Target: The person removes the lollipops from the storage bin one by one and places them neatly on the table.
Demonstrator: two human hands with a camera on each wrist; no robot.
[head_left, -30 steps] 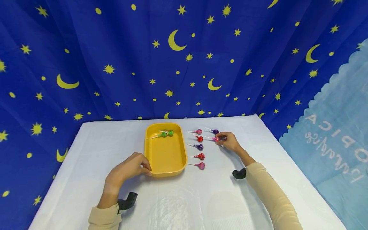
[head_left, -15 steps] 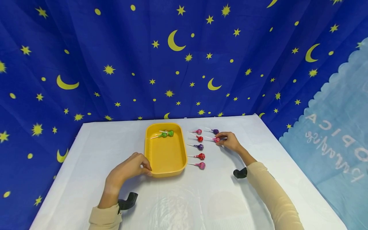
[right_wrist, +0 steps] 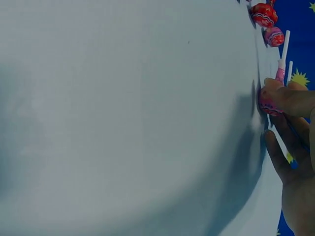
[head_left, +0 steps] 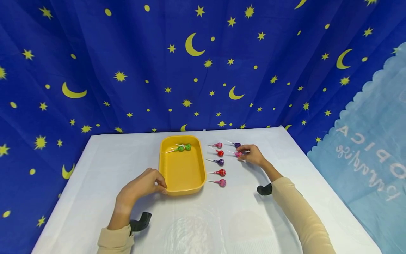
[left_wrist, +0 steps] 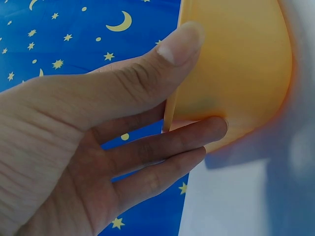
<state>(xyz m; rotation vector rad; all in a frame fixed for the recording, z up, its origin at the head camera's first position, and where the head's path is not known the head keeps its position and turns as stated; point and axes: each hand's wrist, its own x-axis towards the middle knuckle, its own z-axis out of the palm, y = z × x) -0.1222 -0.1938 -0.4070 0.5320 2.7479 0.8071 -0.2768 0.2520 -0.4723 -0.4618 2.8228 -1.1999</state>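
My left hand (head_left: pixel 144 185) grips the near left corner of a yellow tray (head_left: pixel 185 192); in the left wrist view the thumb (left_wrist: pixel 182 45) lies against the tray wall (left_wrist: pixel 236 64). Two green lollipops (head_left: pixel 188 146) lie inside toward the far end. Over on the right, my right hand (head_left: pixel 252 155) pinches the round head of a pink lollipop (head_left: pixel 238 154), low at the table, its stick pointing left. The right wrist view shows thumb and fingers on this pink head (right_wrist: pixel 269 102). Just beyond lies a purple lollipop (head_left: pixel 237 145), apart from the fingers.
Beside the tray's right wall runs a column of several lollipops: pink (head_left: pixel 218 145), red (head_left: pixel 220 153), purple (head_left: pixel 220 162), red (head_left: pixel 221 172) and pink (head_left: pixel 222 182). White cloth (head_left: pixel 196 225) covers the table. A blue star-patterned curtain (head_left: pixel 152 70) hangs behind.
The fingers of the right hand have shifted very slightly on the pink lollipop's head. The left hand and the tray stay where they were.
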